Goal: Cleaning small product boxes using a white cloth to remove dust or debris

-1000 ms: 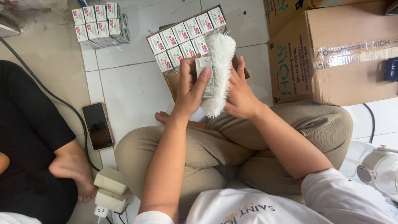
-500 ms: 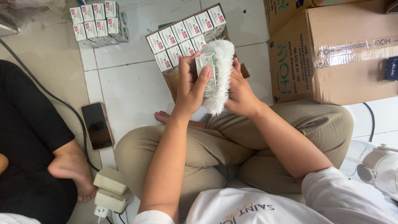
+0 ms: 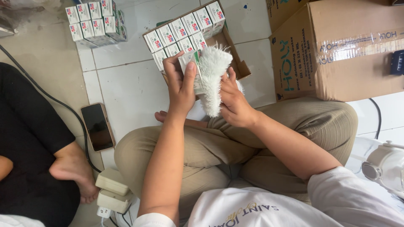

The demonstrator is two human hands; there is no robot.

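Small white carton in left hand grip, fluffy white cloth clasped by right hand, white tiled floor

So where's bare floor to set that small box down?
Open tile lies between the phone, the tray of boxes and the stacked boxes. It is crowded by the big carton and around the chargers near the other person's foot.
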